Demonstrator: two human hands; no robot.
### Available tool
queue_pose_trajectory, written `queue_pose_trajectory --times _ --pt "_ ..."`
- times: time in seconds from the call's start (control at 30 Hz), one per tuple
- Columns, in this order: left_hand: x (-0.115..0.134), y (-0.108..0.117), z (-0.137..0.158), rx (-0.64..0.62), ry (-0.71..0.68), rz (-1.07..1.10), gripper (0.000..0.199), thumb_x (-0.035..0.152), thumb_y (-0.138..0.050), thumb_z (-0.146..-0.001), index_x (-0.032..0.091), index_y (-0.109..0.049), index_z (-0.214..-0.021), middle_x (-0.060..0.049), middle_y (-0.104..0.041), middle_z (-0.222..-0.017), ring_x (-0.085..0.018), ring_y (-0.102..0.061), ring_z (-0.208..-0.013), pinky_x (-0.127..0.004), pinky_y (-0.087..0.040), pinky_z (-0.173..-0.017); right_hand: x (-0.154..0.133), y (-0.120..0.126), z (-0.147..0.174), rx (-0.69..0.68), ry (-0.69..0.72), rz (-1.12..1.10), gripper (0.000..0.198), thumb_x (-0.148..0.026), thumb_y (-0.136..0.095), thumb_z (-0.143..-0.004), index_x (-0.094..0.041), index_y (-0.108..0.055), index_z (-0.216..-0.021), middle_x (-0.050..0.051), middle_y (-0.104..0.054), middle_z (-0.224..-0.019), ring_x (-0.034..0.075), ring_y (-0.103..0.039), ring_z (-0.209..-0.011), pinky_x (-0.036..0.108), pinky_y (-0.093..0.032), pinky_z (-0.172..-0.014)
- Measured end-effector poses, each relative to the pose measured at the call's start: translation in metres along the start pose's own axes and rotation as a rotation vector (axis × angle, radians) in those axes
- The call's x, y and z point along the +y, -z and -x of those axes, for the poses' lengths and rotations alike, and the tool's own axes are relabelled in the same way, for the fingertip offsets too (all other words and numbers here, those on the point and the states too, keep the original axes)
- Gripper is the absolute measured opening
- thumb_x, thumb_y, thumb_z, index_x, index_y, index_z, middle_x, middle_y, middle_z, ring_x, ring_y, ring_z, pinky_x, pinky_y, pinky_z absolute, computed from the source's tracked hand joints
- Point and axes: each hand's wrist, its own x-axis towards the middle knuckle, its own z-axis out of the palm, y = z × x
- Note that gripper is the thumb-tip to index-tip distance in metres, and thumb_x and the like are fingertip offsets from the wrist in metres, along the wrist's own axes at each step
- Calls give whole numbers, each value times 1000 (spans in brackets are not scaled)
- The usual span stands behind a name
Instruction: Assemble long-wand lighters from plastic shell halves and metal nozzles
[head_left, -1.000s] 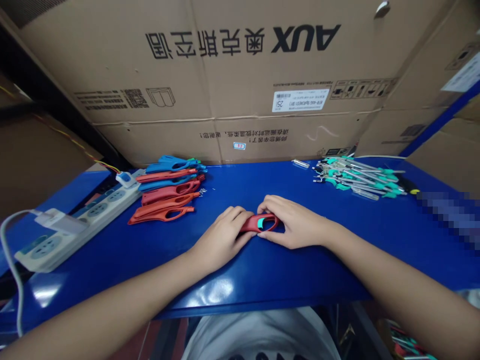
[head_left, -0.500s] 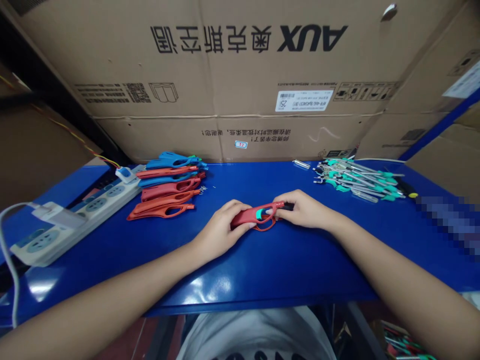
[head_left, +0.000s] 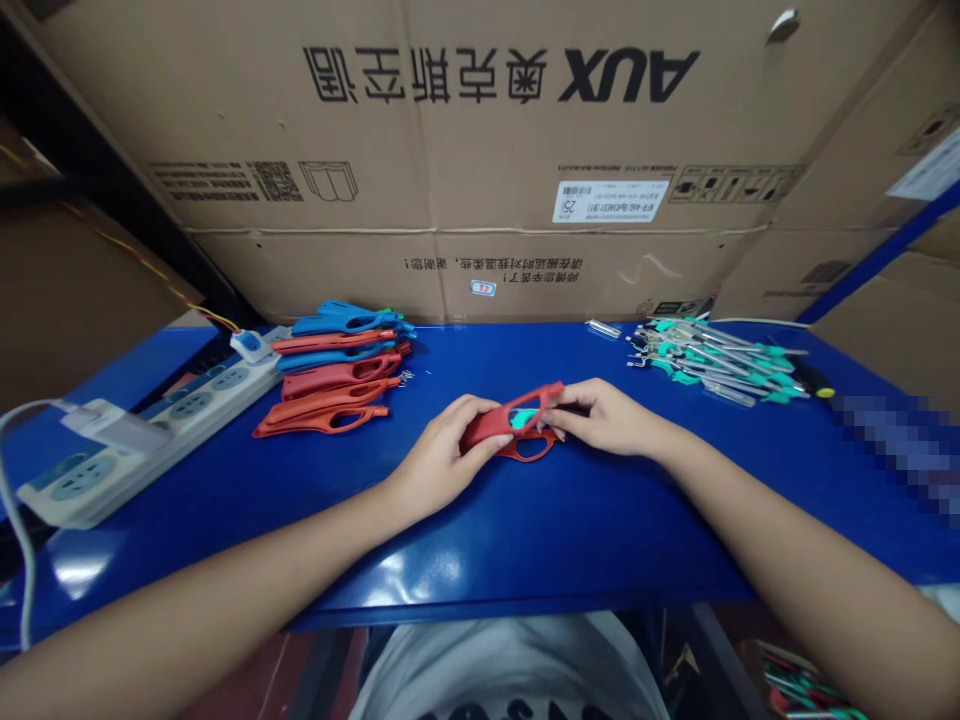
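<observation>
My left hand (head_left: pixel 448 455) is closed around the back of a red lighter shell (head_left: pixel 486 428), thumb on the near side and fingers over the top. Through the shell's opening shows a teal trigger piece (head_left: pixel 523 418). An orange-red shell piece (head_left: pixel 534 456) with a loop sits just below it; I cannot tell whether the two touch. At the front end, my right hand (head_left: pixel 609 418) pinches a dark part (head_left: pixel 574 408), mostly hidden by the fingers. The right fingertips lie close to the shell's loop.
Red, orange and blue lighter shells (head_left: pixel 337 385) are stacked at left beside a white power strip (head_left: pixel 180 415). At right lies a pile of clear lighter inserts (head_left: pixel 720 355) with teal triggers, near a black-and-yellow tool end (head_left: pixel 823 391). A cardboard panel (head_left: pixel 465 200) stands behind the blue table (head_left: pixel 450 530).
The red shell's front end has tipped upward, away from the orange-red piece below. More teal shows in its opening. My right fingers have shifted slightly below the shell's tip.
</observation>
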Motion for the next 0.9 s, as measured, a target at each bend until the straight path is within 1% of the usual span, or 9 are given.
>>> queue_pose_trajectory --times 0.17,0.3,0.4,0.47,0.57,0.63,0.73,0.83,0.9 --pt "3 -2 1 43 63 85 24 37 -59 -98 21 -61 -116 -6 -66 -113 -21 -63 -104 -35 -48 -94 4 0 0 -59 23 111 37 -47 -55 -93 -14 -71 -84 4 -68 -73 14 -56 -65 27 -43 -63" --pt "1 1 -3 205 147 266 23 37 -56 -97 20 -53 -112 -4 -64 -104 -18 -63 -94 -32 -51 -87 9 4 1 -44 64 274 33 -40 -54 -96 -16 -74 -86 5 -73 -81 16 -58 -70 28 -41 -64" --pt "0 8 -7 290 156 232 19 31 -60 -92 20 -52 -104 -1 -61 -93 -16 -60 -86 -29 -50 -82 10 7 2 -8 80 323 32 -38 -53 -97 -16 -73 -85 5 -73 -79 15 -58 -67 27 -40 -62" --pt "1 13 -8 252 133 95 19 28 -65 -87 19 -54 -101 1 -59 -89 -15 -58 -81 -29 -49 -79 7 8 3 23 110 317 32 -37 -53 -97 -16 -72 -84 4 -72 -77 14 -57 -66 26 -40 -61" --pt "4 17 -8 89 14 -110 23 24 -73 -80 18 -64 -101 -2 -60 -95 -17 -59 -86 -31 -48 -81 -1 8 5 72 194 284 29 -35 -54 -98 -16 -71 -82 3 -71 -77 13 -59 -67 25 -43 -64" --pt "4 16 -7 3 -41 -153 26 22 -73 -80 18 -67 -105 -4 -60 -100 -18 -60 -90 -32 -49 -84 -5 6 7 101 249 258 28 -34 -55 -98 -16 -71 -82 3 -72 -78 13 -61 -68 24 -45 -66" --pt "0 14 -7 -13 -51 -149 22 21 -68 -86 18 -69 -107 -4 -60 -99 -19 -61 -91 -33 -50 -86 -9 3 8 119 312 227 27 -33 -56 -98 -16 -70 -82 3 -71 -78 12 -61 -69 23 -46 -66" --pt "-4 16 -10 -10 -83 -162 8 18 -62 -89 16 -68 -94 -5 -59 -95 -18 -60 -89 -32 -50 -83 -9 3 9 111 355 241 26 -32 -56 -99 -16 -70 -83 3 -71 -78 11 -61 -68 22 -45 -65" --pt "-3 21 -14 -30 -113 -198 7 15 -58 -89 16 -65 -91 -6 -58 -98 -19 -59 -91 -32 -50 -84 -9 6 8 122 381 299 26 -30 -55 -99 -17 -69 -82 3 -70 -77 11 -60 -68 22 -44 -65"
